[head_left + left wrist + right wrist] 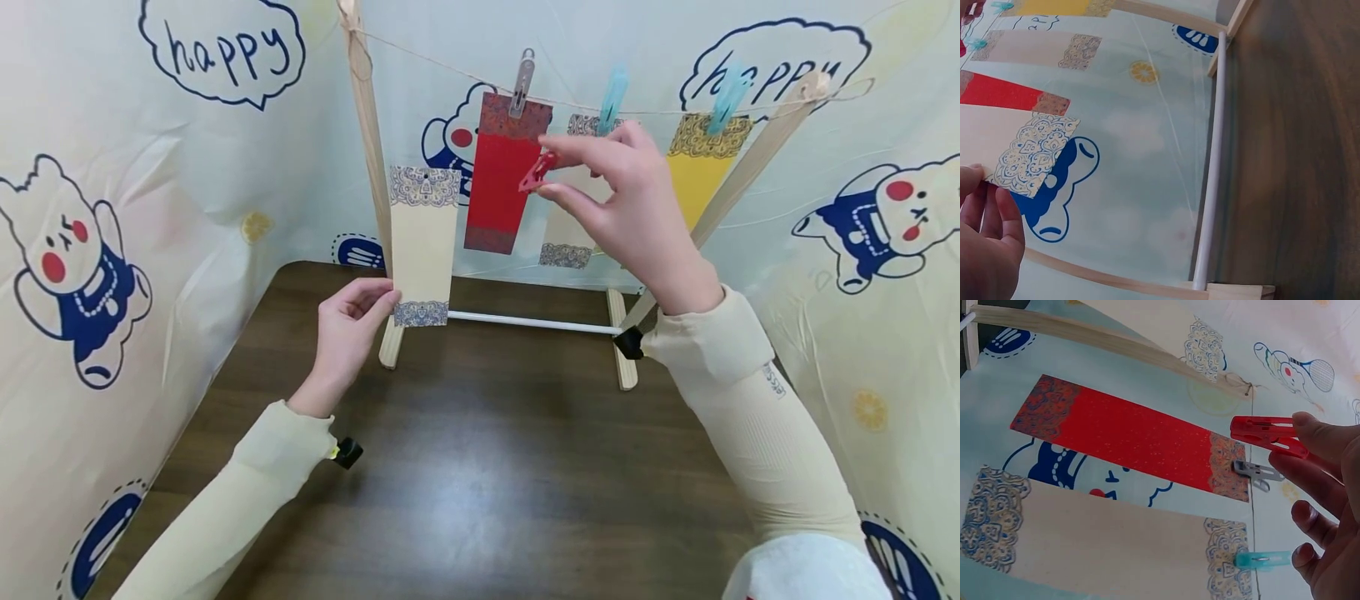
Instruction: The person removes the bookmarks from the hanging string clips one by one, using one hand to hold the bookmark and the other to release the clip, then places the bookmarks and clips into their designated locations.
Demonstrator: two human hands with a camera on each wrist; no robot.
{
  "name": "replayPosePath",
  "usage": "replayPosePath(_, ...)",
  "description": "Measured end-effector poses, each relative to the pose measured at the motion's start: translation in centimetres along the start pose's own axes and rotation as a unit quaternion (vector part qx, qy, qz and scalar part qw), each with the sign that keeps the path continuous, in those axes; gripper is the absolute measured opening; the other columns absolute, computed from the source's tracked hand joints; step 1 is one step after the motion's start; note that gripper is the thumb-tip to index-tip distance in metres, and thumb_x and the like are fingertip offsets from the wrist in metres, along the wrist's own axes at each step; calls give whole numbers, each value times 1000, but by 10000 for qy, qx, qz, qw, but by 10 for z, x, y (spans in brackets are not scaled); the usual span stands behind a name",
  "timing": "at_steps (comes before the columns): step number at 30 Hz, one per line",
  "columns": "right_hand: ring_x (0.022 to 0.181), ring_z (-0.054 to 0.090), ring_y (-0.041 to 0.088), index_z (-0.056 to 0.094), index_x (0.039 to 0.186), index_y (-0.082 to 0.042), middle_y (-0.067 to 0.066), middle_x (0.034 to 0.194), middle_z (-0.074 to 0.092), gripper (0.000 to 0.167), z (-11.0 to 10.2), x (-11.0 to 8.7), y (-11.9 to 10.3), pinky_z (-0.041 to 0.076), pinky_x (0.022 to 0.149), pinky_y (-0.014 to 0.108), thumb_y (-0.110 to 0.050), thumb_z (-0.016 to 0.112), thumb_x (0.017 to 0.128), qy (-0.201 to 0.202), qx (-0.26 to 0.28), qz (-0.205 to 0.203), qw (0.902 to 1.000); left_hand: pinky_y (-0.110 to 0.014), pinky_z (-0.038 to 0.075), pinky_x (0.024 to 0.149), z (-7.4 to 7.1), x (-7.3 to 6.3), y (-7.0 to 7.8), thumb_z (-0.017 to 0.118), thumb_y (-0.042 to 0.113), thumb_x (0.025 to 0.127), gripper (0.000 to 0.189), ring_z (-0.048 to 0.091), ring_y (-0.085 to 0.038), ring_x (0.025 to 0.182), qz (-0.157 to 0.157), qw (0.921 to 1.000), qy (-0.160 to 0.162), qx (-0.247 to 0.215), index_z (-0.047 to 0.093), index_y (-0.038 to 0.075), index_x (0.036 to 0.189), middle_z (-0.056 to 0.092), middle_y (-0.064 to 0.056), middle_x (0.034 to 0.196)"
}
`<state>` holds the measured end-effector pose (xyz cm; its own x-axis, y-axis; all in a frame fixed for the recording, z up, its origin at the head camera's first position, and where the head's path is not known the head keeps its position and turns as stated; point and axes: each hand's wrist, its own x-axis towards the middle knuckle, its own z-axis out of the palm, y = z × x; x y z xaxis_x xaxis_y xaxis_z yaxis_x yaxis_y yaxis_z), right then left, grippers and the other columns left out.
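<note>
My left hand [348, 333] pinches the lower left edge of a cream paper card [422, 250] with blue patterned ends, held upright below the string by the left post. In the left wrist view, thumb and fingers grip the card's corner. My right hand [622, 200] pinches a red clothespin [1266, 432] between thumb and finger, in front of the hanging cards. A red card [498, 175] hangs from the string by a grey clothespin [522, 82]. Beside it hangs a second cream card [1116, 537] on a teal clothespin [1263, 559], partly hidden by my right hand in the head view.
A yellow card [697, 179] hangs at the right under another teal clothespin [729, 100]. The string [442, 62] runs between two wooden posts [367, 125], joined low down by a white rod [532, 322]. The frame stands on a dark wooden table [465, 467] before a printed cloth.
</note>
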<state>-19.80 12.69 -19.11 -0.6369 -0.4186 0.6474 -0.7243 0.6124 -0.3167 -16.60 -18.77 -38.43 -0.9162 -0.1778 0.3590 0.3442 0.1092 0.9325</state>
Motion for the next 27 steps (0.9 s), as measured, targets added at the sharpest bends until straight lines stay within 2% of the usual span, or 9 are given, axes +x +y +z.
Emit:
replayPosePath(2,100,49,22,71,135,-9,10,120,75,44,0,-6,3,38,83,34,-20,80,92,-3,33,-46,10000,-20,56,78,0,-3,-1,73,7,97,21,69,-10,83,-46,10000,-18,4,74,-6,114,76,8,95)
replayPosePath(8,102,51,18,73,131,-10,6,125,74,41,-1,-21,12,41,85,33,-19,82,92,-51,169,148,9997,-21,57,77,0,-11,-4,75,9,97,22,70,-11,81,-151,9999,-18,1,74,-6,113,76,0,95)
replayPosePath(15,97,53,24,72,128,-9,8,121,74,40,-1,-43,21,37,84,37,-17,83,90,-170,67,320,9993,-20,57,77,-4,-23,-10,73,6,97,20,68,-10,83,-364,9988,-210,249,74,-4,115,74,11,94)
replayPosePath(23,93,55,27,72,125,-6,11,116,75,39,0,-68,30,39,81,41,-9,84,88,-252,-71,252,9993,-18,53,67,-8,-38,-18,74,9,98,18,67,-10,80,-465,9977,-356,350,75,-2,112,75,9,92)
replayPosePath(27,90,58,28,71,122,-4,13,109,74,39,1,-81,37,40,82,43,-7,84,86,-275,-236,203,9991,-17,54,70,-7,-43,-21,74,5,97,18,67,-10,81,-540,9972,-425,278,74,-5,112,75,10,95)
